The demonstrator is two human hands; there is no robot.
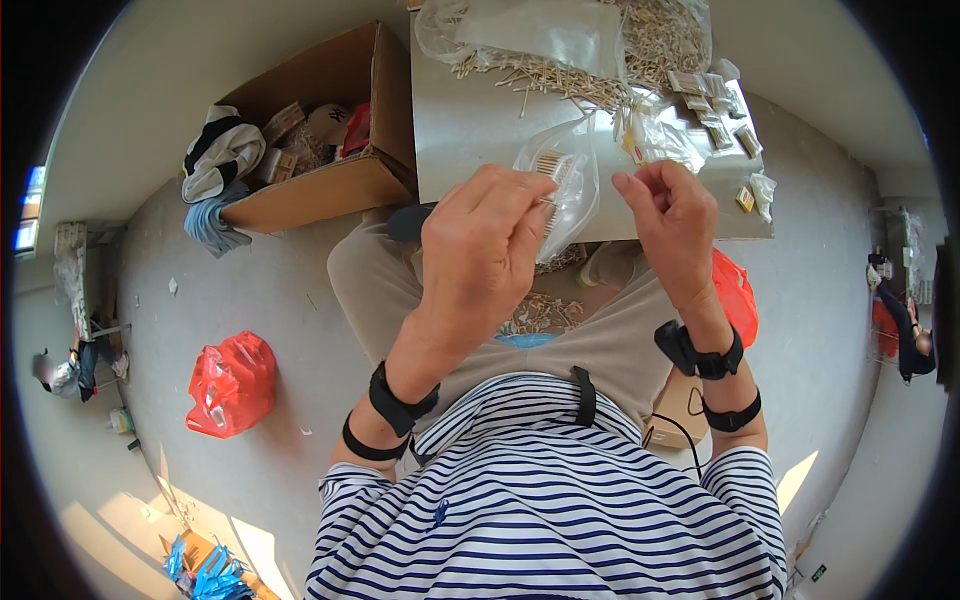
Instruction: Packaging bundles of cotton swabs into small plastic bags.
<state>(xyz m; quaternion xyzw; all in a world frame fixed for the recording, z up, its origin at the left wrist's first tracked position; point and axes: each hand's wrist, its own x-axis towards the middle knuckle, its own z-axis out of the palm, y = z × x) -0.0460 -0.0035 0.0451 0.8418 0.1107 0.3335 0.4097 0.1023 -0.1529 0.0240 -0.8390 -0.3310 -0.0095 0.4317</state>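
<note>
My left hand [482, 240] is closed, with thumb and fingers pinched at the edge of a clear plastic bag [578, 190]. A neat row of short wooden sticks [550, 164], which look like cotton swabs, shows at its fingertips against the bag. To the right of the bag and apart from it, my right hand [672, 220] is raised with its fingers curled and the thumb near the forefinger. Whether anything thin is in that pinch, I cannot make out. Just beyond it lies crumpled clear plastic packaging [668, 140] with a yellow and red print.
A metal-topped table [460, 130] bears a heap of loose sticks [665, 50], a large plastic bag [540, 35], several small packets [708, 105] and a small yellow box [745, 199]. An open cardboard box [310, 190] stands left, a red bag [233, 385] on the floor.
</note>
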